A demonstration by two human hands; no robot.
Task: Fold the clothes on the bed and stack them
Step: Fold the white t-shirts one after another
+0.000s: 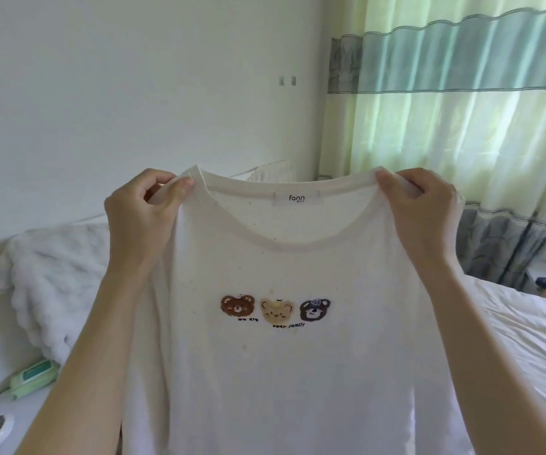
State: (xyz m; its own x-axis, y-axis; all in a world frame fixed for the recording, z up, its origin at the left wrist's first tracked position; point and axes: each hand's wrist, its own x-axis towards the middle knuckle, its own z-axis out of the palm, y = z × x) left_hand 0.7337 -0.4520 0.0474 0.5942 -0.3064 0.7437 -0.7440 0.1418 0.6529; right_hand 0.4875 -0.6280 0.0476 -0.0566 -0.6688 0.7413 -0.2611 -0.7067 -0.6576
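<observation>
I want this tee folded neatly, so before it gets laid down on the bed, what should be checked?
1. Left hand pinches the white T-shirt at its shoulder: ok.
2. Right hand pinches the other shoulder: ok.
3. Neckline held level: ok.
4. Bear print faces the person: ok.
5. Hem and sleeves hanging straight: cannot tell, out of view.
6. Room on the bed sheet under the shirt: cannot tell, hidden.

The bed [527, 339] carries a creased white sheet on its right side. A fluffy white blanket [51, 274] is heaped at its left end, by the wall (most of the bed is hidden by the shirt).
</observation>
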